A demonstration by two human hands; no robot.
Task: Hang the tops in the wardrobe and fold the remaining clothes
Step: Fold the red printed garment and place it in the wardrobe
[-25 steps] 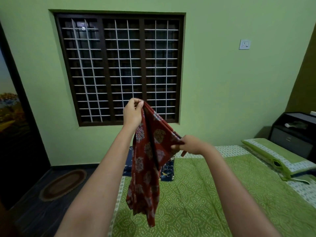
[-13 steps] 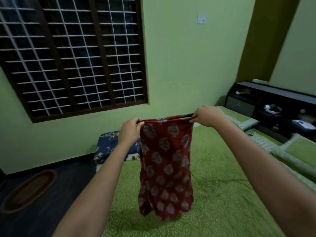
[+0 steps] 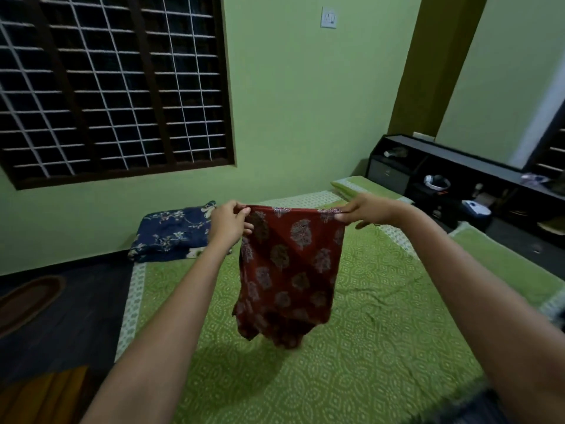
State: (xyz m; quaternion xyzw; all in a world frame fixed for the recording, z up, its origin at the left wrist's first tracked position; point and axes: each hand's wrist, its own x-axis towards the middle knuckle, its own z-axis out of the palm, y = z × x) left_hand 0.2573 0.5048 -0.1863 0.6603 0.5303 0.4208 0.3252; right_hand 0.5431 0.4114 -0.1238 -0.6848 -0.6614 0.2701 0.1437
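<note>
A red garment with a pale floral print (image 3: 290, 270) hangs in the air over the green bed (image 3: 382, 316). My left hand (image 3: 229, 223) pinches its top left corner. My right hand (image 3: 365, 211) pinches the top right corner, so the top edge is stretched level between them. The lower hem bunches just above the bedcover. A folded dark blue floral cloth (image 3: 171, 232) lies on the bed's far left corner, beside my left hand.
A barred window (image 3: 113, 84) fills the wall at left. A dark low shelf unit (image 3: 464, 182) with small items runs along the right, behind green pillows (image 3: 363, 186). An oval mat (image 3: 29, 301) lies on the dark floor at left.
The garment went from hanging bunched from my raised left hand to being spread wide between both hands. The view has swung right and down over the bed.
</note>
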